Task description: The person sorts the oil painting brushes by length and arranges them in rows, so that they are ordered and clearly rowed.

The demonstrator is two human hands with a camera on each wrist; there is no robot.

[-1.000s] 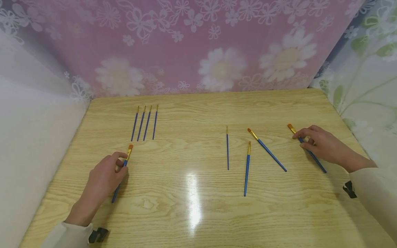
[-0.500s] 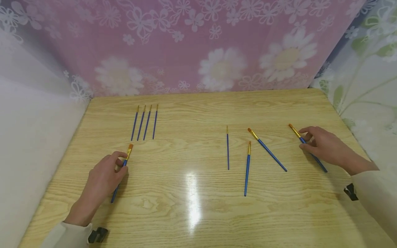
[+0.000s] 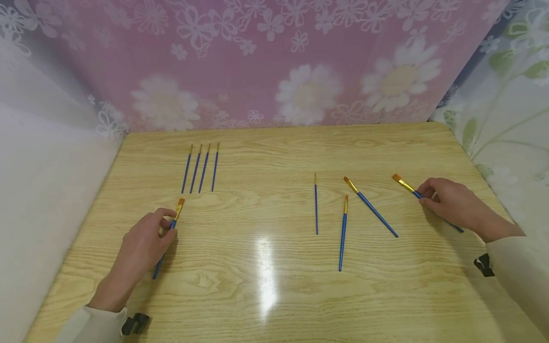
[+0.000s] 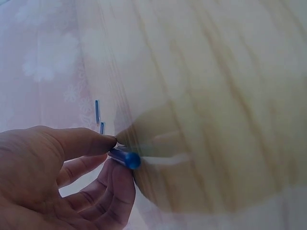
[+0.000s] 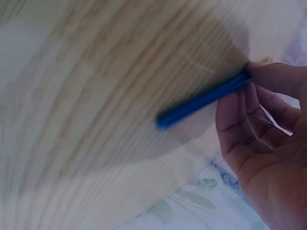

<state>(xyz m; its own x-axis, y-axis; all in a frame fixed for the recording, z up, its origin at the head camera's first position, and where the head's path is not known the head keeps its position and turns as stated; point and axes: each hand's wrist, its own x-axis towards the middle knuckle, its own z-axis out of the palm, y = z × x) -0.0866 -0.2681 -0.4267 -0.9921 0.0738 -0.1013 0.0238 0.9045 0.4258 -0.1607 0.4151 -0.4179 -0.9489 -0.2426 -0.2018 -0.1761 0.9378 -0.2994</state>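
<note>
My left hand [image 3: 143, 243] pinches a flat paintbrush [image 3: 178, 208] with an orange tip, gold ferrule and blue handle; the left wrist view shows the handle's rounded end [image 4: 132, 160] past thumb and fingers. At the right of the table, my right hand [image 3: 452, 202] pinches another flat paintbrush [image 3: 405, 183] by its blue handle, bristles pointing to the far left. Part of that handle is hidden behind the hand in the head view; the right wrist view shows its blue handle [image 5: 204, 99] between thumb and fingers.
Several thin paintbrushes [image 3: 199, 169] lie side by side at the back left of the wooden table [image 3: 257, 214]. Right of centre lie a thin brush [image 3: 316, 209], a round-tipped brush [image 3: 343, 240] and a slanted brush [image 3: 376, 213]. A pink flowered cloth [image 3: 249, 81] hangs behind.
The right hand's grip has come nearer the handle, and its brush has turned, its bristles shifting slightly left and its tail end right. The left hand stays almost still with its brush.
</note>
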